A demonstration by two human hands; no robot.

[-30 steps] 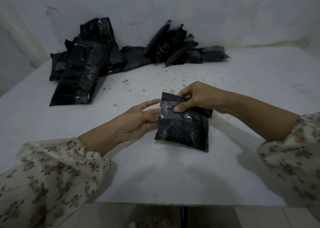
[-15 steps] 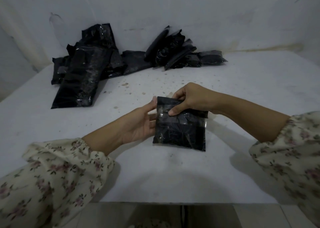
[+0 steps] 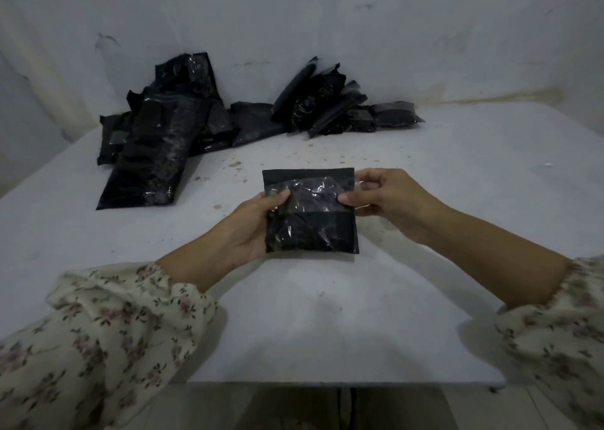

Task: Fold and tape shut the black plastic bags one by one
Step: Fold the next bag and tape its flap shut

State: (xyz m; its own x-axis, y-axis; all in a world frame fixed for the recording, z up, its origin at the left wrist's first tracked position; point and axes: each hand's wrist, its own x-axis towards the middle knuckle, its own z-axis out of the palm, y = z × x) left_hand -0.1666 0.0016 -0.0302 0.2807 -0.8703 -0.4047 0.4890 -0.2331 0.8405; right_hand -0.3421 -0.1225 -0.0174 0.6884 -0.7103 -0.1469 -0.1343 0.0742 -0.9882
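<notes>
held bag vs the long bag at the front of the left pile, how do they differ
The held bag is short and nearly square; the long bag is a stretched strip. The held bag has clear tape across its folded top; the long bag shows no visible fold. The left hand and right hand pinch the held bag's sides; the long bag lies untouched on the table. Both are glossy black plastic.

Your bag (image 3: 310,233) was black, tape strip (image 3: 310,194) clear and glossy; your sleeves (image 3: 114,331) were cream with pink floral print; table (image 3: 441,175) was white, brown-specked.
</notes>
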